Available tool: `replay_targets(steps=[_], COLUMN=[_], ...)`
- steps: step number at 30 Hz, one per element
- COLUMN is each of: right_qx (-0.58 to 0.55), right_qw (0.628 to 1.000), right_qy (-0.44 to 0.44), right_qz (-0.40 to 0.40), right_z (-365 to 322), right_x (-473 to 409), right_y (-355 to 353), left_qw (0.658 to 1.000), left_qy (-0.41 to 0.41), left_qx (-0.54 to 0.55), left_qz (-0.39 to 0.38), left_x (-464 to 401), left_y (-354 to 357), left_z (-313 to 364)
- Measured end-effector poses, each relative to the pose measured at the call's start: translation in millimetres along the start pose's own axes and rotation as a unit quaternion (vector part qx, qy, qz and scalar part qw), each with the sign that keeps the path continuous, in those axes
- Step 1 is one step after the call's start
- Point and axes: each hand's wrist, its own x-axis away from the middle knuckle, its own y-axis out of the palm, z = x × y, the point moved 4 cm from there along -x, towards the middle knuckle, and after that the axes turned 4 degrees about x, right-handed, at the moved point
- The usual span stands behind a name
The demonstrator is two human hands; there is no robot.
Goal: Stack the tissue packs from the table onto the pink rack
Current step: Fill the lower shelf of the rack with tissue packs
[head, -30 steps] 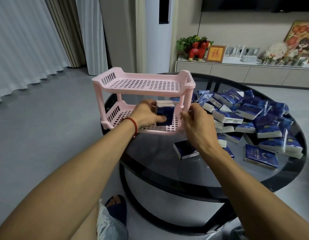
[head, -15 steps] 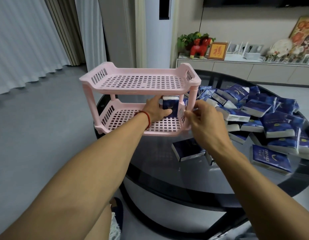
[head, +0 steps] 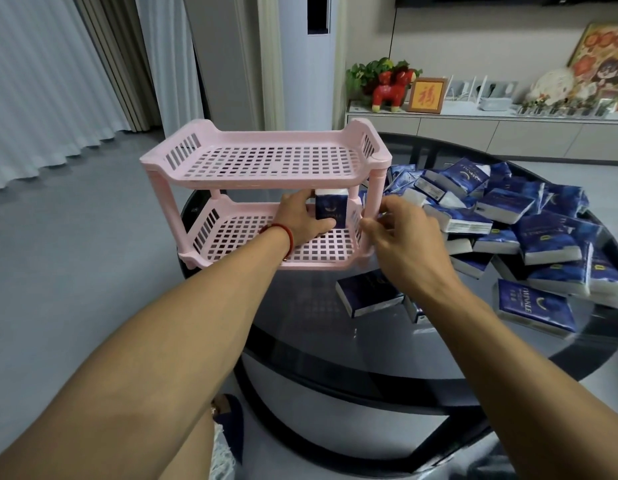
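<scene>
Nearest, at 6 o'clock: both forearms reach forward over the near rim of the round dark glass table (head: 335,327). A single navy tissue pack (head: 368,295) lies flat on the glass just below the right wrist, near centre. Right hand (head: 401,244) at 3 o'clock of the rack's lower tier, fingers curled, tips beside the rack's right front post; cannot tell if they pinch anything. Left hand (head: 302,221), red string bracelet (head: 281,233) on the wrist, is inside the lower tier of the pink rack (head: 266,161), thumb and fingers curled round an upright tissue pack (head: 331,207) standing at the tier's right end. Upper tier holds nothing. Rack sits on the table's left edge, about 10 o'clock. Loose pile of tissue packs (head: 515,223) covers the table from 1 to 4 o'clock. Far back at 1 o'clock: low sideboard (head: 473,129) with red horse figurine (head: 390,88) and framed picture (head: 427,95).
</scene>
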Motion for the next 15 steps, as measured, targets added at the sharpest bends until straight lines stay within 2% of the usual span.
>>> replay_targets(steps=[8,15], right_qx=[-0.002,-0.003], right_qw=[1.000,1.000], right_qy=[0.000,0.002], right_qz=[-0.005,-0.005], right_z=[-2.0,0.1], right_x=[1.0,1.0], right_y=[-1.7,-1.6], left_qw=[1.000,0.999], left_qy=[-0.003,-0.013], left_qx=[0.013,0.029], left_qz=[0.011,-0.011], left_x=[-2.5,-0.3], left_y=[-4.8,-5.6], left_z=[-0.8,-0.3])
